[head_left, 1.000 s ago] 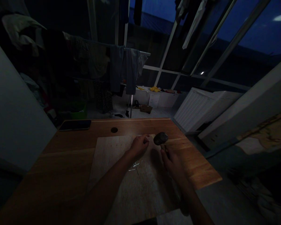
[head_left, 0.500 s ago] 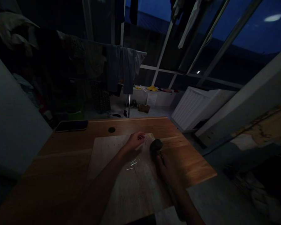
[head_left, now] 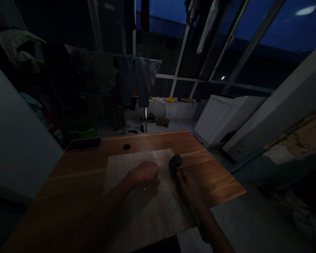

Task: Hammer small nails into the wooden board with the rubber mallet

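My right hand (head_left: 188, 186) is wrapped round the handle of a hammer with a thick dark head (head_left: 176, 161), which lies at the right edge of a pale wooden board (head_left: 150, 218). My left hand (head_left: 147, 172) is over the middle of that board, fingers curled down and pressed together at the small loose nails. One thin shiny nail (head_left: 147, 188) shows below the fingers; the hand covers the others, and what the fingertips hold is hidden. Small dark dots run in a row across the board's far part, and a small light bit (head_left: 165, 159) stands near its far right corner.
The board rests on a brown wooden table (head_left: 213, 172) with a round dark hole (head_left: 126, 147). A phone (head_left: 83, 144) lies at the far left corner. Clothes (head_left: 142, 80) hang on a rack beyond, and a white ribbed unit (head_left: 216, 117) stands behind at right. The room is dim.
My left hand has moved back toward me from the board's far right corner to the loose nails, covering most of them. My right hand keeps the hammer in nearly the same place.
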The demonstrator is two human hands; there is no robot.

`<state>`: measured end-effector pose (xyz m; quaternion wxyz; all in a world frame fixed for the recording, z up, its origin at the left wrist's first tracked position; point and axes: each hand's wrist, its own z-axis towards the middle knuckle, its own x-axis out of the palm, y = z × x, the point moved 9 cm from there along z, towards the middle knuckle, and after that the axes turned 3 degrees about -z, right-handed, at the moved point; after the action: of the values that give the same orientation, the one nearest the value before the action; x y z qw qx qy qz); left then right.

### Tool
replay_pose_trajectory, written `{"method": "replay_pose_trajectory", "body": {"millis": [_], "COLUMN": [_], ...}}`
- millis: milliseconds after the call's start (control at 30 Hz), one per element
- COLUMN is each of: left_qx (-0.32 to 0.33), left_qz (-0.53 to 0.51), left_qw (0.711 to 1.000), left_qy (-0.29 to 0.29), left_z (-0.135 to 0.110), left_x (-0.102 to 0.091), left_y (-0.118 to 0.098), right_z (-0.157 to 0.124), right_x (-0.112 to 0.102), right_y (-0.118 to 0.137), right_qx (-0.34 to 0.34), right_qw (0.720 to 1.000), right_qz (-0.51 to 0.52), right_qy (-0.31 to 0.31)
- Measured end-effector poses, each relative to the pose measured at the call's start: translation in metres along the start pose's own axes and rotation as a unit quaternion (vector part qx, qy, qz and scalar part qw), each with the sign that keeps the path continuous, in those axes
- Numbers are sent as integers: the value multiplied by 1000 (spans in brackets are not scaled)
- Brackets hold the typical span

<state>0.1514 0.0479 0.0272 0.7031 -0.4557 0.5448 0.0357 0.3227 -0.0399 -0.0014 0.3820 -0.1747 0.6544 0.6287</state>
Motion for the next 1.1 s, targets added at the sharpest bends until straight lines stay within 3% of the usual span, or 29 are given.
{"method": "replay_pose_trajectory", "body": {"millis": [200,400,467,567,633,700,767,867,1100], "left_qx": [-18,9,36,27,-6,-33,-35,-19,3], "left_qz": [28,-42,-124,-242,-301,-347,-368,-354,-325], "left_qw": [999,999,990,955,922,894,888,904,917], "left_qy": [4,-22,-63,-172,-245,-281,-274,-240,-233], "left_z": [4,18,29,44,48,49,49,49,51], "left_x": [22,3,-11,-28,-30,-24,-14,-4,-3], "left_y": [-11,-6,0,25,46,63,68,63,57], "right_z": [0,0,0,0,-1,-1,-2,-2,-3], "right_x": [0,3,2,1,0,-1,-1,-1,-3], "right_y": [5,-2,-3,-2,-1,0,0,-2,1], "right_qx": [-5,11,11,8,9,8,8,10,15], "right_qw": [999,1000,1000,1000,999,999,999,1000,999], "right_qz": [34,17,23,27,30,33,32,27,28], "right_qy": [13,5,0,-2,-5,-8,-9,-5,0]}}
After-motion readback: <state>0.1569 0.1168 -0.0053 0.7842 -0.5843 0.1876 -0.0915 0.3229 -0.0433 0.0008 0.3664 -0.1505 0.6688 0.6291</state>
